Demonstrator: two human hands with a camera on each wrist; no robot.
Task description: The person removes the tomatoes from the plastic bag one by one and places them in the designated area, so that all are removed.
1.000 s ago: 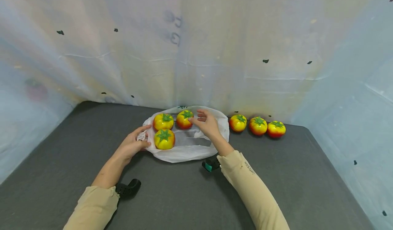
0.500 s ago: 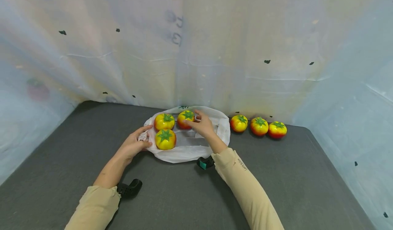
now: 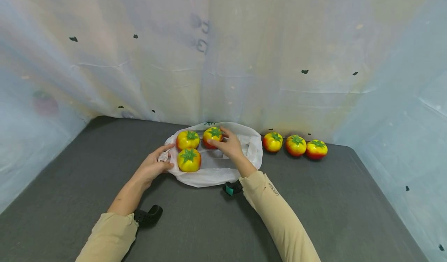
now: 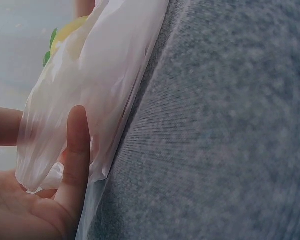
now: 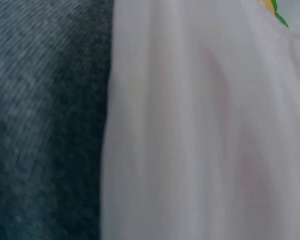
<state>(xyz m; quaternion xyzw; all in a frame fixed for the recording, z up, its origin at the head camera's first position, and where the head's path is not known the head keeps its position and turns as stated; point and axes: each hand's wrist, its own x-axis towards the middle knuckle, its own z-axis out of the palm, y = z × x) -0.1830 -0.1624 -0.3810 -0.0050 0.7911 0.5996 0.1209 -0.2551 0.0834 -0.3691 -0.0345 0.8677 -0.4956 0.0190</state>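
Note:
A white plastic bag lies spread with its mouth facing up in the head view. My left hand holds its left edge, the thumb in front of the plastic in the left wrist view. Inside sit two yellow-red toy tomatoes with green leaf tops, a rear tomato and a front tomato. My right hand reaches into the bag and grips a third tomato between thumb and fingers. Bag plastic fills most of the right wrist view and hides that hand.
Right of the bag, a row of three more tomatoes stands on the dark table: a left one, a middle one and a right one. A pale sheet rises behind the table.
My right hand has moved slightly left and closed its thumb and fingers on the tomato at the bag's back. The left hand stays at the bag's edge.

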